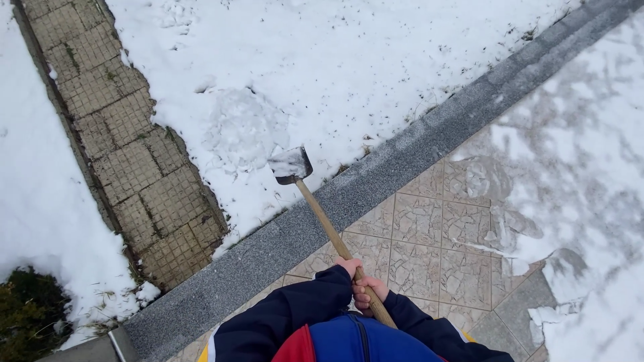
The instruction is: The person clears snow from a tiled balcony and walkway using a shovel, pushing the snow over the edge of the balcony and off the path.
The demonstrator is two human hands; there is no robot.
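Looking down from the head cam: both hands clamped on a wooden shovel handle [332,234], held close together at its near end. Left hand [349,267] sits higher on the shaft w/ fingers wrapped round; right hand [370,292] just below it, touching, also curled tight. Dark blue sleeves [288,312] come in from the bottom edge, w/ a blue and red jacket front between them. Handle runs up and left, across the grey stone kerb [376,177], to a small metal shovel blade [291,165] that carries a bit of snow and hangs over the snowy patch [322,67] just past the kerb. Near side: tan patterned tiles [429,234], partly bare, snow [590,134] lying to the right. Far left: a brick-paved strip [127,147] running between snow areas, and a dark shrub [27,312] at bottom left corner.
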